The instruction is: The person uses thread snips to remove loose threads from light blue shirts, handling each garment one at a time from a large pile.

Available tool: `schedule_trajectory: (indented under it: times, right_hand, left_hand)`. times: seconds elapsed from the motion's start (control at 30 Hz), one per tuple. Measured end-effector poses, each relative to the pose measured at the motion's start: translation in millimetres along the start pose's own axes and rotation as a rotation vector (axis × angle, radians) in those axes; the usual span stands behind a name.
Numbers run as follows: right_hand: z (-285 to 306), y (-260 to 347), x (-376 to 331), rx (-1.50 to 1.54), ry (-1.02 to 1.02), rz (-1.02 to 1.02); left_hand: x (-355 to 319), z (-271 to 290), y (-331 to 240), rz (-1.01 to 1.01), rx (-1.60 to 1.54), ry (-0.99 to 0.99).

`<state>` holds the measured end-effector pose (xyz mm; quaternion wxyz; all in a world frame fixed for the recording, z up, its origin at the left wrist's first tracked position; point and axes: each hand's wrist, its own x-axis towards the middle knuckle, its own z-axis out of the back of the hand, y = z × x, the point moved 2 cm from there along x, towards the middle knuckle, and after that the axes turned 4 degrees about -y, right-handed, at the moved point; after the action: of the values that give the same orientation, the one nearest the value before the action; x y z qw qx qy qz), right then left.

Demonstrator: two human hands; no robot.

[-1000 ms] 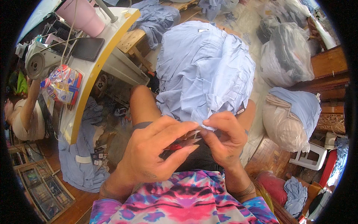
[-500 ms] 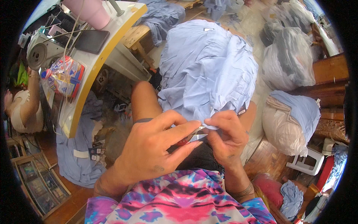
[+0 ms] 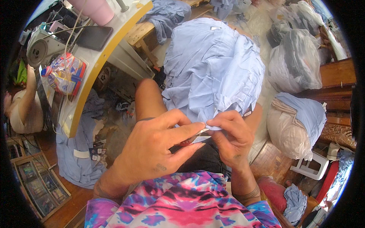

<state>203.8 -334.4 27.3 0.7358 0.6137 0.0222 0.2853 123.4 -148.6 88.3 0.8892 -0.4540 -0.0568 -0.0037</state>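
A light blue garment (image 3: 209, 72) is bunched over my lap and knees, with a small white label near its far edge. My left hand (image 3: 161, 142) is closed round small thread snips (image 3: 202, 139); two bright blades and a bit of red handle show between its fingers. The blades stand slightly apart, pointing right, close to the cloth. The left thumb and forefinger side hides most of the handle. Facing it, my right hand (image 3: 234, 135) pinches a folded edge of the garment between thumb and fingers. The fingertips of both hands nearly meet at that edge.
A white table (image 3: 89, 72) with a yellow edge holds a pink tumbler (image 3: 95, 9), a phone (image 3: 95, 37) and a colourful plastic packet (image 3: 65, 74). Plastic bags (image 3: 296, 60), a cloth-topped sack (image 3: 292, 125) and a white stool (image 3: 313, 166) stand right. Blue garments (image 3: 78, 152) lie lower left.
Both hands keep nearly the same place and grip at the garment's edge. The view has shifted slightly; the cloth looks a little rearranged on top.
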Motion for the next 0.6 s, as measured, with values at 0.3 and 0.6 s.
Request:
schedule_trajectory:
  times: [0.3, 0.6]
  right_hand:
    - [4, 2, 9, -0.037, 0.133, -0.047]
    - [10, -10, 14, 0.122, 0.293, -0.181]
  left_hand:
    - [2, -2, 9, 0.090, -0.121, 0.022]
    - [3, -3, 15, 0.097, -0.160, 0.046]
